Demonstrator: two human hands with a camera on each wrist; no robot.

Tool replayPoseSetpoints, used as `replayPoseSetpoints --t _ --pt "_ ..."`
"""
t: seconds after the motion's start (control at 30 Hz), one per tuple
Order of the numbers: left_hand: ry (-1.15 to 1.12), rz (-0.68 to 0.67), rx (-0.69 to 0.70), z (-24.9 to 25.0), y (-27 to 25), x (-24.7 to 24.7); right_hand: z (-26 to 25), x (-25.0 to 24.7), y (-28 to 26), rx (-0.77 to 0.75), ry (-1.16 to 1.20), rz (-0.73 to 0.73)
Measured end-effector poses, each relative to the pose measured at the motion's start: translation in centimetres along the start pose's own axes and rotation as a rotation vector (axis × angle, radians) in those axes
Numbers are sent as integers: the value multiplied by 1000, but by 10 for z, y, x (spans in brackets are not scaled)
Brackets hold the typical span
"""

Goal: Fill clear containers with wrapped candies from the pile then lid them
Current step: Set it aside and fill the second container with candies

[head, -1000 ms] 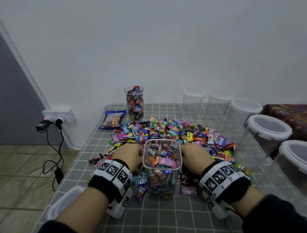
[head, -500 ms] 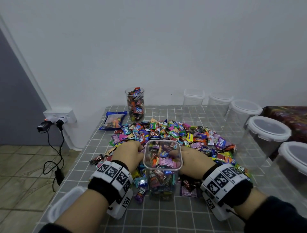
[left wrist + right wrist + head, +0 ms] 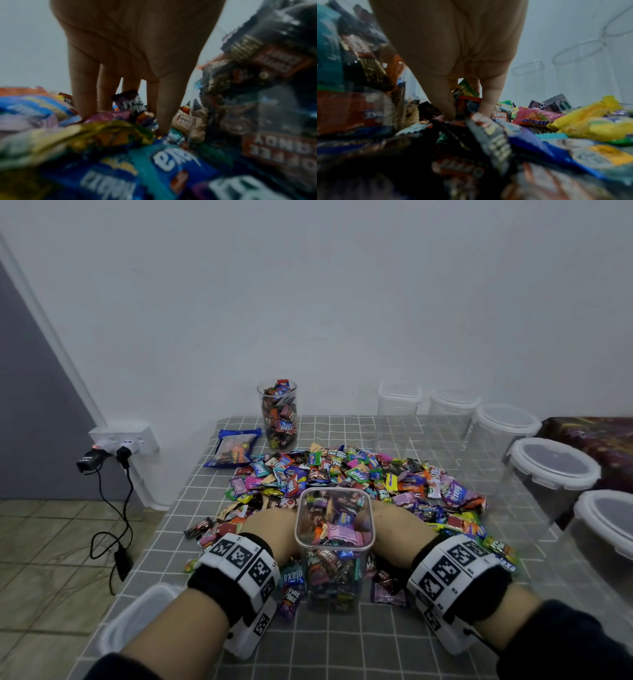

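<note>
A plain white wall backs the tabletop (image 3: 342,642), which wears a grey cloth with a white grid. In front of me stands a square clear container (image 3: 334,546), open at the top and packed nearly to the rim with wrapped candies. It sits at the near edge of the candy pile (image 3: 356,477), which spreads behind it and to both sides.

My left hand (image 3: 270,530) lies on the pile just left of the container; from the left wrist view its fingers (image 3: 82,94) point straight down, loosely spread, tips pressed into the wrappers and gripping nothing. My right hand (image 3: 400,527) lies just right of the container; in the right wrist view its thumb and a finger dip into the candies, and I cannot tell whether they pinch one.

At the back a tall round jar (image 3: 278,417) of candies stands unlidded, a blue candy bag (image 3: 234,448) beside it. Lidded empty containers (image 3: 551,463) line the right side. A loose white lid (image 3: 137,618) lies at the near left corner.
</note>
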State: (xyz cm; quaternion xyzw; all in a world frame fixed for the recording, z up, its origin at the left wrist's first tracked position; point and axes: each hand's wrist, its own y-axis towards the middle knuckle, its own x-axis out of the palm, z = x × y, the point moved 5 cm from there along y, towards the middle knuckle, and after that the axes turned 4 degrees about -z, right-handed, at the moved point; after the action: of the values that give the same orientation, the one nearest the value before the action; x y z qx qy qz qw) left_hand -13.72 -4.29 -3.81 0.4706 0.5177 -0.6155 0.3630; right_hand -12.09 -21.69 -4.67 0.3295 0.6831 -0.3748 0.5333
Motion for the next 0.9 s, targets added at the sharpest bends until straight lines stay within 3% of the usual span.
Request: replayPoseSetpoints --t 0.33,0.57,0.8,0.9 --pt "21 71 -34 3 -2 -10 7 4 8 44 5 37" --pt "-81 193 -27 2 -14 -20 6 -22 -18 104 133 83" --pt "-144 311 -48 3 -25 -33 8 -53 -48 145 241 216" --pt "-159 343 -55 2 -27 -34 0 -75 -59 85 289 358"
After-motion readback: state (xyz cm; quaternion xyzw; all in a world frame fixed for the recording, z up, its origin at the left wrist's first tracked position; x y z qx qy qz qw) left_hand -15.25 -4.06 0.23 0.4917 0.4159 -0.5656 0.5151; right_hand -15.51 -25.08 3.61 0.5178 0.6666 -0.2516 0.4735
